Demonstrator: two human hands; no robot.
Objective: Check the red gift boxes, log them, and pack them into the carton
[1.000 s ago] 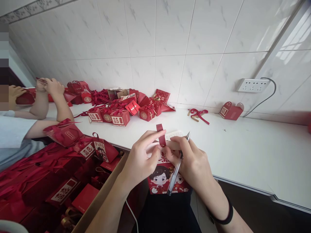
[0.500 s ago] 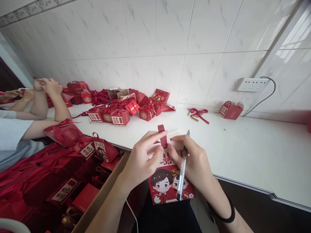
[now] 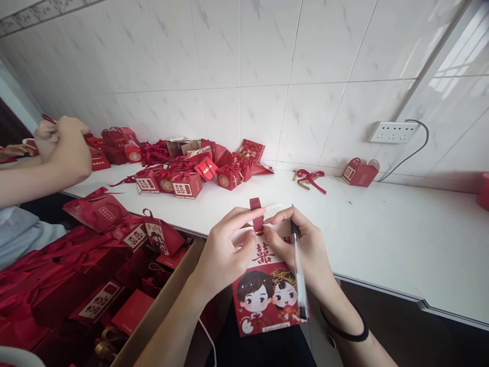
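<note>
A red and white wedding gift box point(image 3: 260, 306), printed with two cartoon figures and a double-happiness sign, is upright in front of me, its top between my hands. My left hand point(image 3: 225, 252) grips its upper left side, forefinger reaching to the dark red ribbon loop point(image 3: 257, 216) that rises from the top. My right hand point(image 3: 311, 250) pinches the upper right edge, thumb beside the loop. A clear pen with black ends point(image 3: 300, 278) is also tucked in my right hand, hanging down across the box's right side. Behind the fingers a pale printed flap point(image 3: 273, 210) shows.
Several red boxes point(image 3: 187, 186) are heaped on the white counter point(image 3: 382, 239). Ribbon pieces point(image 3: 311, 178) and another box point(image 3: 359, 172) lie by the wall, near a socket strip point(image 3: 393, 132). A carton point(image 3: 164, 300) of boxes stands at left, beyond it a co-worker's arms point(image 3: 69, 158).
The pen has swung from a leftward slant to lean right, uncovering the second cartoon figure. My hands keep their grip on the box. The co-worker's arms have shifted left.
</note>
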